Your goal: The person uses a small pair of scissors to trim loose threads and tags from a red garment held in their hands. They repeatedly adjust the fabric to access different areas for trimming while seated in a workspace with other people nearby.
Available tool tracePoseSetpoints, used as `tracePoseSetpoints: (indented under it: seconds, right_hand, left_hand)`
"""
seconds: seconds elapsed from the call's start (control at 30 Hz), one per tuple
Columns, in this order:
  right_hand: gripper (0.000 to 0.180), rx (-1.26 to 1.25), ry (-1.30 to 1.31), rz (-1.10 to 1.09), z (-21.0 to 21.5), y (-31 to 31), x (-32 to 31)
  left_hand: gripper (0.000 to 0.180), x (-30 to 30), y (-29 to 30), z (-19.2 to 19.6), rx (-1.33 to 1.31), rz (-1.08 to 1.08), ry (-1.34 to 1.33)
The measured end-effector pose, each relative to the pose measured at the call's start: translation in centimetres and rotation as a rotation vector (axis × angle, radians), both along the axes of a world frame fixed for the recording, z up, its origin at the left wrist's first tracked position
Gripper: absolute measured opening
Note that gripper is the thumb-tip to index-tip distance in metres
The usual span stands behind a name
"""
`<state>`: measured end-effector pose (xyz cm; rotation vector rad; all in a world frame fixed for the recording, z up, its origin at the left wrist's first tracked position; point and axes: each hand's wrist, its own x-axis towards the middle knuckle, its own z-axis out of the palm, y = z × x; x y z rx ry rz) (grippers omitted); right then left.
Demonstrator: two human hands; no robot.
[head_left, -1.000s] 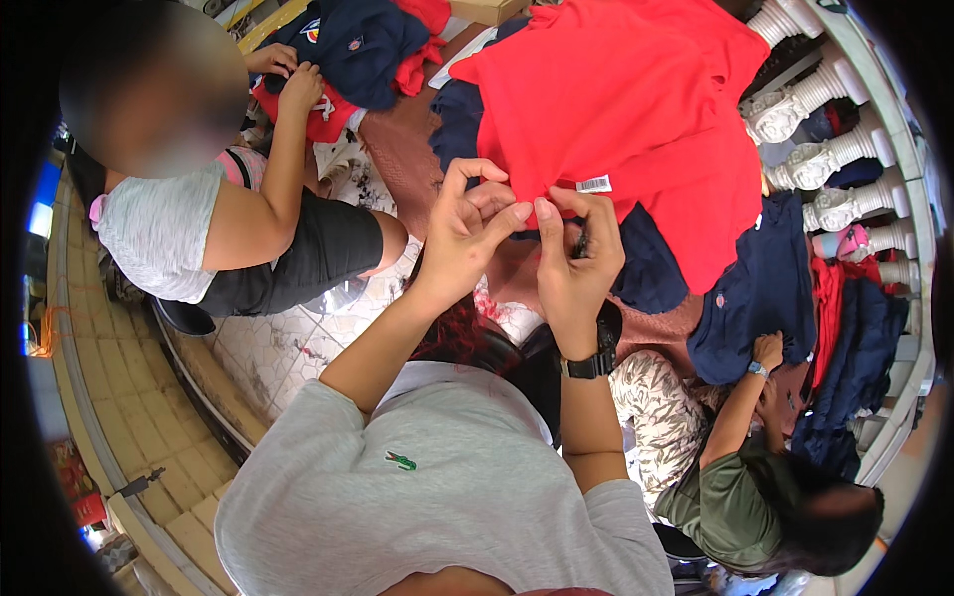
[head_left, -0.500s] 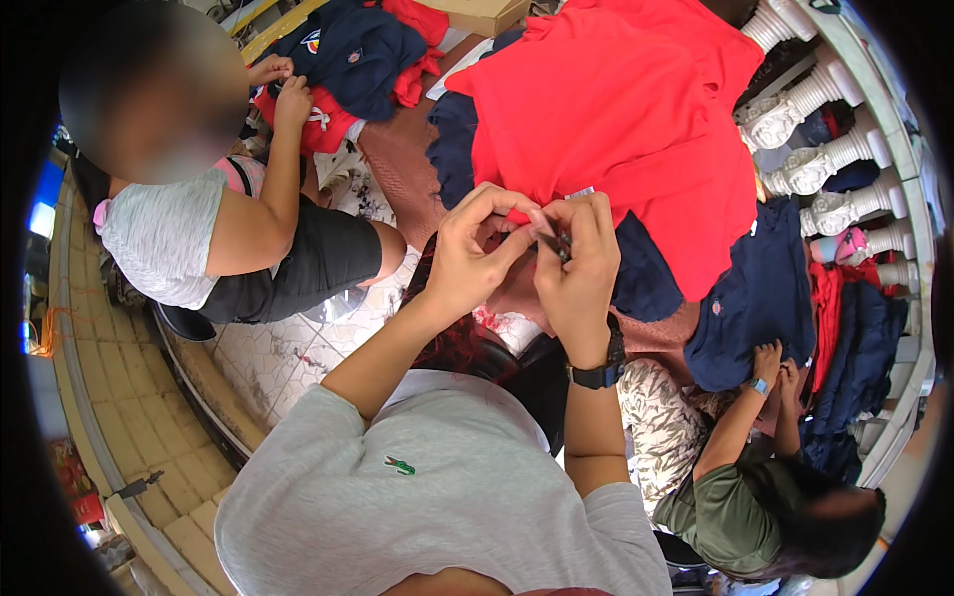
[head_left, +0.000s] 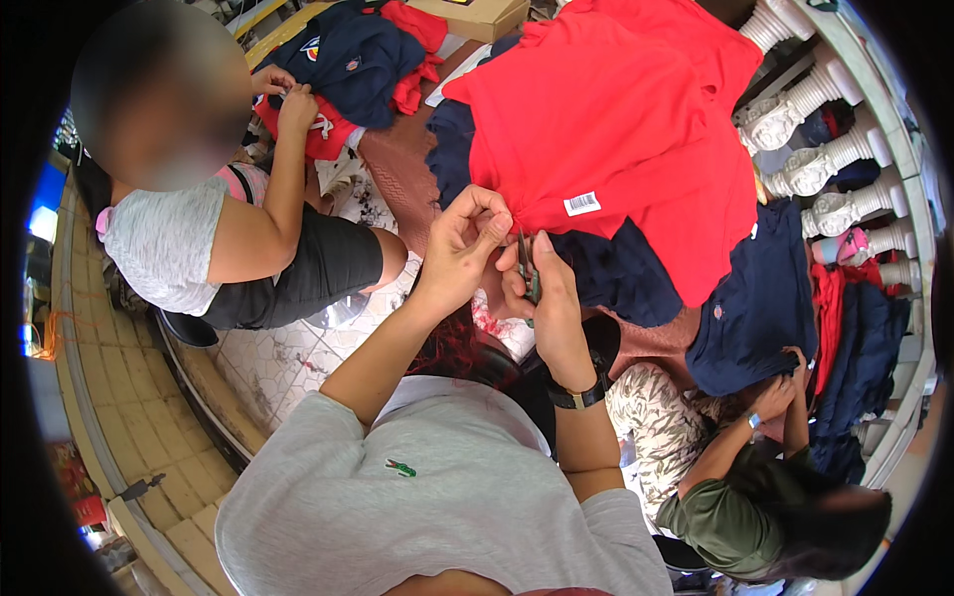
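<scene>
- Left hand (head_left: 459, 248) is pinched shut on the hem of the red shirt (head_left: 616, 129), fingers curled tight on the cloth.
- Right hand (head_left: 545, 298) is closed round small snips (head_left: 527, 273), blades just beside the pinched hem; a watch sits on that wrist.
- The red shirt lies spread ahead on navy garments (head_left: 616, 273); a white label (head_left: 582, 203) shows near its lower edge.
- Judging by this, trimming at the hem is under way, not finished; how much is left I cannot tell.
- Two other people sit left and lower right, each handling clothes.
</scene>
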<state>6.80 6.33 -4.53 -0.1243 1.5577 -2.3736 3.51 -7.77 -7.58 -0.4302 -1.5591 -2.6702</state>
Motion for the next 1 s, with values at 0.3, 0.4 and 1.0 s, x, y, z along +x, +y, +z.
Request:
tracePoseSetpoints:
  seconds: [0.3,0.4,1.0]
  right_hand:
    - [0.046,0.084,-0.031,-0.037,0.0,-0.5,-1.1]
    - [0.047,0.052,-0.024,-0.058,-0.1,-0.7,-1.0]
    - [0.036,0.635,0.863,-0.772,-4.8,-2.5,-1.4]
  left_hand:
    - [0.007,0.2,0.0,0.3,-0.09,0.085,0.111]
    - [0.005,0.3,0.0,0.1,-0.118,0.107,0.139]
    - [0.013,0.2,-1.9,1.2,0.105,-0.093,-0.024]
